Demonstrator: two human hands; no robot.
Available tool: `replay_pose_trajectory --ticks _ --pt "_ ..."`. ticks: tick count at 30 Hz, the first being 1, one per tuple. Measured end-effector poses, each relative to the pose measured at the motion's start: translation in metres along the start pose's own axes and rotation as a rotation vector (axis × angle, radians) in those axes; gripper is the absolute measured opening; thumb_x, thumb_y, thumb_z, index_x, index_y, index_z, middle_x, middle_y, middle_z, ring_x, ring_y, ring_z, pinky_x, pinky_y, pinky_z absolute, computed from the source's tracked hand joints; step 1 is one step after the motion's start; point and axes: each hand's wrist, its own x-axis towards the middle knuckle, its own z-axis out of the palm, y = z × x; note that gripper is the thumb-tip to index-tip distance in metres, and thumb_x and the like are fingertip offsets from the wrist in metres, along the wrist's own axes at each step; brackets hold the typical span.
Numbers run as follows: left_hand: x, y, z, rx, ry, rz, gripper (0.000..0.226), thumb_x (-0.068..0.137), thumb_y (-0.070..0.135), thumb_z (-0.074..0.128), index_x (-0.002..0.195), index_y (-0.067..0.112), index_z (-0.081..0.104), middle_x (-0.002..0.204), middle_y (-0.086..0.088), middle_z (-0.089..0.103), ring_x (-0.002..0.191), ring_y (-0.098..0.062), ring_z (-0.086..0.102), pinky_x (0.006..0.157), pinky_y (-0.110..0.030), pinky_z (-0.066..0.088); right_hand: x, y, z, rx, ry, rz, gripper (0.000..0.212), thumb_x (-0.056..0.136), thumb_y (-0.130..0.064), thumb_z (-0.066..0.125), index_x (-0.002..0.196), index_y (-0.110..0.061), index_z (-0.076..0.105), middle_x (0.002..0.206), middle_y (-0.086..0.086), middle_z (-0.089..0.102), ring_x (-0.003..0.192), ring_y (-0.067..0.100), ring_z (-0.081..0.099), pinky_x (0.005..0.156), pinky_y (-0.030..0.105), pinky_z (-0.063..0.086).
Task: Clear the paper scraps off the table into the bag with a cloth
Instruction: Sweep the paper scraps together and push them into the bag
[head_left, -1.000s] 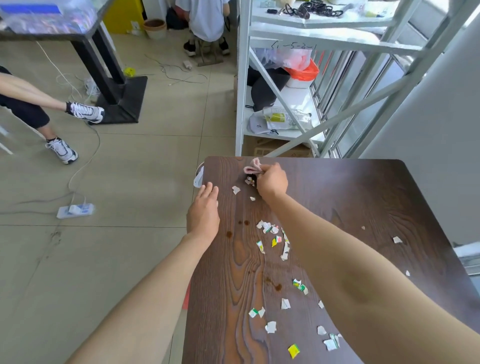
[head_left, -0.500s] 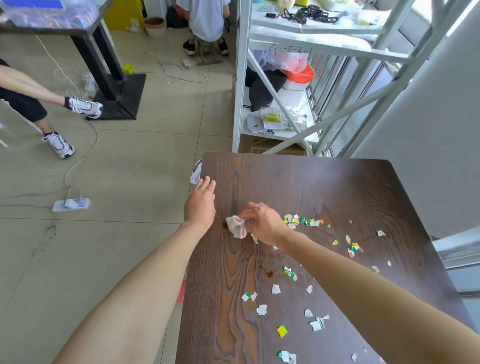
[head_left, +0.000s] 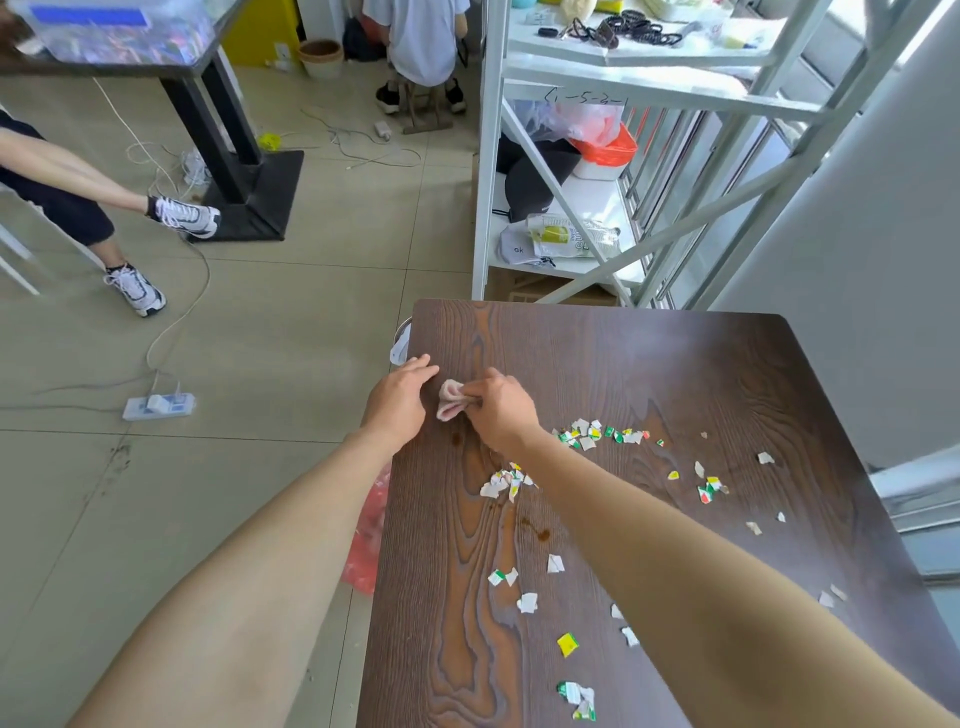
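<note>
My right hand (head_left: 501, 410) grips a small pink cloth (head_left: 450, 397) near the left edge of the dark wooden table (head_left: 649, 353). My left hand (head_left: 400, 397) rests flat at that edge, fingers together, just left of the cloth. Several white, green and yellow paper scraps (head_left: 592, 434) lie scattered over the table's middle and right, with more scraps (head_left: 524, 577) nearer me. A red plastic bag (head_left: 366, 540) hangs below the table's left edge, partly hidden by my left forearm.
A white metal shelf rack (head_left: 488, 182) stands beyond the table's far edge. A power strip (head_left: 158, 406) and cables lie on the tiled floor to the left. A seated person's legs (head_left: 78, 187) reach in at far left, and another person sits further back.
My right hand drew the cloth back from the table's far edge, then swept it left up to my left hand. A cluster of scraps moved with it. The left hand stayed at the edge.
</note>
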Motion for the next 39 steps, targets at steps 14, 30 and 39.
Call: replay_pose_trajectory --ticks 14,30,39 --pt "-0.004 0.018 0.002 0.083 -0.048 -0.08 0.043 0.099 0.011 0.036 0.141 0.008 0.039 0.157 -0.004 0.026 0.145 -0.018 0.022 0.116 -0.034 0.022 -0.069 0.014 -0.025 0.061 -0.147 -0.243 0.027 0.076 -0.023 0.043 0.074 -0.012 0.067 0.077 0.002 0.052 0.079 0.023 0.047 0.067 0.031 0.037" --pt "0.008 0.085 0.054 0.066 -0.086 0.181 0.042 0.096 0.008 0.042 0.138 0.01 0.046 0.152 -0.002 0.036 0.143 -0.016 0.029 0.117 -0.031 0.023 -0.072 0.122 -0.047 0.032 0.27 0.247 0.044 0.079 -0.019 0.035 0.104 -0.018 0.072 0.095 0.012 0.06 0.091 0.035 0.053 0.074 0.039 0.045" --pt "0.014 0.107 0.074 0.103 -0.066 0.234 0.044 0.094 0.004 0.044 0.138 0.009 0.046 0.151 -0.003 0.038 0.142 -0.016 0.031 0.117 -0.031 0.024 -0.102 0.118 -0.07 0.161 0.153 0.159 0.028 0.078 -0.024 0.041 0.072 -0.014 0.066 0.079 0.004 0.053 0.089 0.03 0.054 0.077 0.04 0.047"
